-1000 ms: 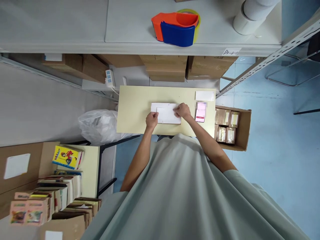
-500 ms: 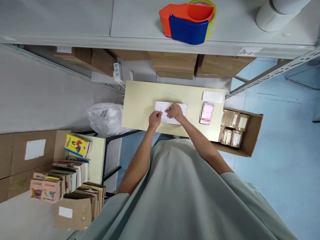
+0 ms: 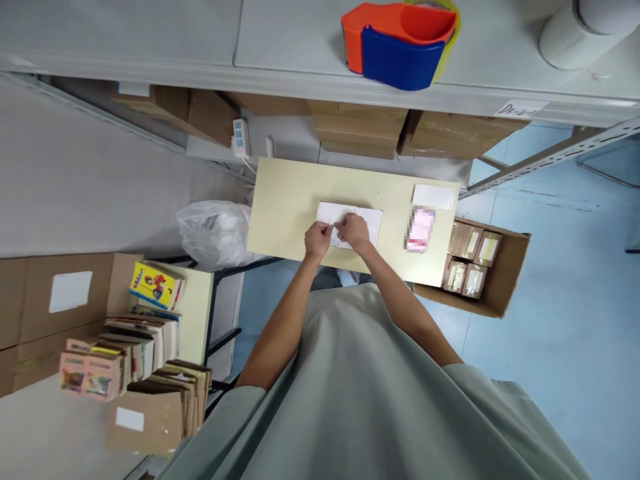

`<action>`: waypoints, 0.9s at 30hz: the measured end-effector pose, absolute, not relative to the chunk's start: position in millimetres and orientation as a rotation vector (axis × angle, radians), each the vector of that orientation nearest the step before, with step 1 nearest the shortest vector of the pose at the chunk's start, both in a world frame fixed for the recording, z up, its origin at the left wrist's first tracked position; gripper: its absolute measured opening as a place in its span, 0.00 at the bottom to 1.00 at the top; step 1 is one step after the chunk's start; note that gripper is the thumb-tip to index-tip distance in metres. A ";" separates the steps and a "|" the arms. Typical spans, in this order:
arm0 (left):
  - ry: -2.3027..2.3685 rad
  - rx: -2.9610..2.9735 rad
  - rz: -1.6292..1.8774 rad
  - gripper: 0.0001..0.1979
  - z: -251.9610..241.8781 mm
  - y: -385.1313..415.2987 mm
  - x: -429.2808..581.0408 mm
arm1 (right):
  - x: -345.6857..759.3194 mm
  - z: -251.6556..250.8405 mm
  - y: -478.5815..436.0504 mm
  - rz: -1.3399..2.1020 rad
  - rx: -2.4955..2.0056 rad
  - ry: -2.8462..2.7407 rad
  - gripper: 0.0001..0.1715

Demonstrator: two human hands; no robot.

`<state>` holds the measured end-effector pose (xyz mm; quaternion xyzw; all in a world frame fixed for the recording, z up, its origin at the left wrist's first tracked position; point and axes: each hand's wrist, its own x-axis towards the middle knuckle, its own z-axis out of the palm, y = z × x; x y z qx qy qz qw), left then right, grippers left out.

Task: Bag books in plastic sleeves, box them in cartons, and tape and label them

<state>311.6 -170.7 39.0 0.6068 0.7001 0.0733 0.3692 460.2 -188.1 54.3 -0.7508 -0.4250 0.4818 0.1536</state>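
A white rectangular item (image 3: pixel 373 221), flat like a thin box or booklet, lies on the cream table (image 3: pixel 285 207). Over its left part is my left hand (image 3: pixel 318 240), fingers pinched together at the near edge. A thin, pale upright sliver shows by those fingertips, too small to identify. My right hand (image 3: pixel 354 231) rests on the middle of the white item with its fingers curled and its fingertips close to the left ones. Whatever the fingers may hold is hidden.
Right on the table are a white slip (image 3: pixel 434 196) and a pixelated phone-like object (image 3: pixel 420 229). An open carton (image 3: pixel 509 273) of small boxes stands beside it. A tape dispenser (image 3: pixel 403 57) sits on the shelf above. Left are a plastic bag (image 3: pixel 215 233) and books (image 3: pixel 156 285).
The view has shifted slightly, so the table sits farther right. My right fingertips have come a little closer to the left ones. Both hands stay on the white item.
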 end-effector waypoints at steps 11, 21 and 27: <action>1.685 1.574 0.000 0.13 51.3 -164.0 298.6 | 484.5 57.9 -228.3 1.337 -2.250 -0.632 0.14; 1.560 1.501 0.025 0.13 55.2 -152.9 282.3 | 425.0 56.3 -172.1 1.264 -2.204 -0.498 0.22; 1.486 1.498 0.073 0.12 49.3 -150.4 276.0 | 420.7 56.9 -211.0 1.222 -2.261 -0.417 0.25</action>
